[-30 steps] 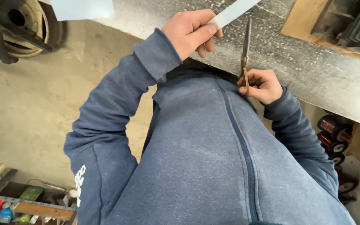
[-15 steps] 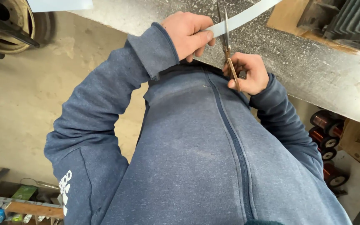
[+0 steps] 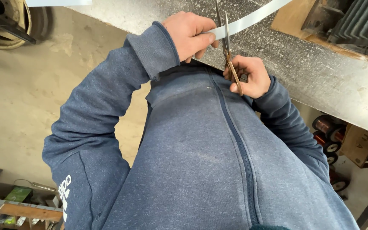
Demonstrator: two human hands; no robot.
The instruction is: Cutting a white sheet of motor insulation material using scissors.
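— What are you working at there?

— My bench point(image 3: 320, 81): a grey, speckled slab, dusty and scratched, running from the far left down to the near right in front of me.

— Anything lying on it?

— A flat brown wooden board point(image 3: 294, 30) on the far right, and on that board stands a dark ribbed metal block point(image 3: 354, 25).

— And below?

— A bare concrete floor point(image 3: 30, 93). At my near right, under the bench edge, spools of copper wire point(image 3: 326, 127) stand beside a cardboard box point(image 3: 356, 145).

A brown cardboard box point(image 3: 360, 145) sat lower right; a green packet point(image 3: 18, 194) lay lower left on a shelf point(image 3: 26, 209).
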